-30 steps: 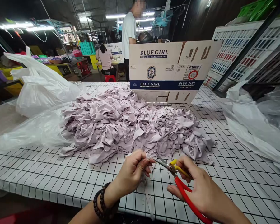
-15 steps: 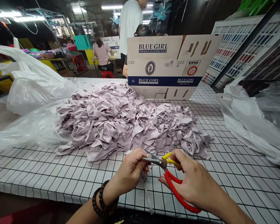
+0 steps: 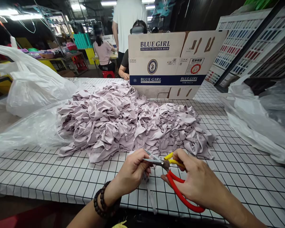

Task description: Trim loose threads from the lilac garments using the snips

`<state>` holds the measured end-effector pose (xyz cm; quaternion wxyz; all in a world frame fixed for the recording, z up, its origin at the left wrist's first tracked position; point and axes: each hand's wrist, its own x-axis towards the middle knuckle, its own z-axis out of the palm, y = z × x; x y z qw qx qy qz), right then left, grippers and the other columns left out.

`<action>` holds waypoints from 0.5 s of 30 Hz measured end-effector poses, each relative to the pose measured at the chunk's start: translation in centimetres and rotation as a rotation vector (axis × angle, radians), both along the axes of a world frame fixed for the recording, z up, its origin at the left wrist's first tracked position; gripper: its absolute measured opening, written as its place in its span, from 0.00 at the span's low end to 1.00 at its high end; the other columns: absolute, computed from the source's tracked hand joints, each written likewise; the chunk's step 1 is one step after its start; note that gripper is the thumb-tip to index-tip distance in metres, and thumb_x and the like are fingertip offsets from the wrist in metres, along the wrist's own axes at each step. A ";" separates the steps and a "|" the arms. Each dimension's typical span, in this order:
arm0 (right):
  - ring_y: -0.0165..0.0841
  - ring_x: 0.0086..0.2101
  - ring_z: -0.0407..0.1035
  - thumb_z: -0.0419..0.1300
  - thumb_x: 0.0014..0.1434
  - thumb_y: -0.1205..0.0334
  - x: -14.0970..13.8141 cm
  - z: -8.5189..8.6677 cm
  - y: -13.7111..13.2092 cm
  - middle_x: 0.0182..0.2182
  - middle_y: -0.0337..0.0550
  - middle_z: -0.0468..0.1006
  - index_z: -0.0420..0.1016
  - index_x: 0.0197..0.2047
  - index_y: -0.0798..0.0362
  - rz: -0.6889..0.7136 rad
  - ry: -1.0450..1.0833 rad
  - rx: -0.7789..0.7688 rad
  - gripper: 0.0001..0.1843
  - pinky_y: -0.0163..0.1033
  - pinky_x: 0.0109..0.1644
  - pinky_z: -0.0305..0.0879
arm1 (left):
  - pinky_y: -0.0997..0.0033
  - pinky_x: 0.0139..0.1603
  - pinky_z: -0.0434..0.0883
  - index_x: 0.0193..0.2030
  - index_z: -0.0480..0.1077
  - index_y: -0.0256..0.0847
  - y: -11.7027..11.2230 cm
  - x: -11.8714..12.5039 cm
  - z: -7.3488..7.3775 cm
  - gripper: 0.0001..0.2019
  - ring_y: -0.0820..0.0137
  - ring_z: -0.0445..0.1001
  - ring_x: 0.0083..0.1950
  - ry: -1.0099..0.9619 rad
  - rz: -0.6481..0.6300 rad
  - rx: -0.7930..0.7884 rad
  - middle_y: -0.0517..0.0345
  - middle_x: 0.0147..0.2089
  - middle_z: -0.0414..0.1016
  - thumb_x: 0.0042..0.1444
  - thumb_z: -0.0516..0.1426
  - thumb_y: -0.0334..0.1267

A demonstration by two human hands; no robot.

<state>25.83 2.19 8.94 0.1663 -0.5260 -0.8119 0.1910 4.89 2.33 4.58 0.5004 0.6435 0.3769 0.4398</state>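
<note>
In my right hand (image 3: 194, 177) is a pair of scissors (image 3: 165, 164) with one yellow and one red handle; the fingers are wrapped through the handles. The blades point left, slightly apart, with their tips at the fingers of my left hand (image 3: 134, 169). That left hand is closed in a pinch on a thin, pale fabric strip (image 3: 152, 198), whose end hangs down below the fingers. Much of the strip is hidden behind the hand. Beyond both hands lies a big heap of pale mauve fabric pieces (image 3: 109, 117) on the grid-patterned tablecloth (image 3: 80, 180).
Behind the heap stands a cardboard box (image 3: 166, 63). White plastic bags (image 3: 35, 85) lie at left, and another plastic bag (image 3: 256, 123) at right. A person's arm (image 3: 123, 68) rests at the far table edge, left of the box. Other people are farther back.
The scissor blades have drawn slightly closer together at my left fingers. Behind the box, the standing person has shifted left, and a seated person's head and forearm have come into view.
</note>
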 end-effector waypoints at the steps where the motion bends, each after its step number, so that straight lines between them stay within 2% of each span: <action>1: 0.29 0.21 0.61 0.60 0.53 0.50 0.0 0.0 0.0 0.23 0.32 0.67 0.56 0.32 0.47 0.000 -0.010 0.001 0.16 0.34 0.24 0.59 | 0.75 0.30 0.71 0.34 0.70 0.37 0.0 0.0 0.0 0.12 0.75 0.70 0.27 0.005 0.003 0.001 0.59 0.30 0.66 0.65 0.50 0.38; 9: 0.28 0.18 0.56 0.60 0.53 0.45 0.0 -0.6 0.2 0.18 0.29 0.60 0.52 0.29 0.47 -0.022 -0.069 0.006 0.21 0.33 0.22 0.55 | 0.75 0.29 0.71 0.34 0.70 0.36 0.0 -0.1 0.2 0.11 0.76 0.69 0.27 -0.014 0.009 -0.015 0.59 0.31 0.65 0.65 0.50 0.37; 15: 0.28 0.18 0.57 0.59 0.54 0.46 -0.2 -0.8 0.2 0.18 0.29 0.61 0.51 0.29 0.46 -0.022 -0.078 0.032 0.20 0.34 0.22 0.54 | 0.75 0.29 0.71 0.34 0.70 0.37 -0.1 -0.2 0.1 0.12 0.76 0.69 0.27 -0.023 0.002 -0.031 0.60 0.30 0.65 0.65 0.50 0.39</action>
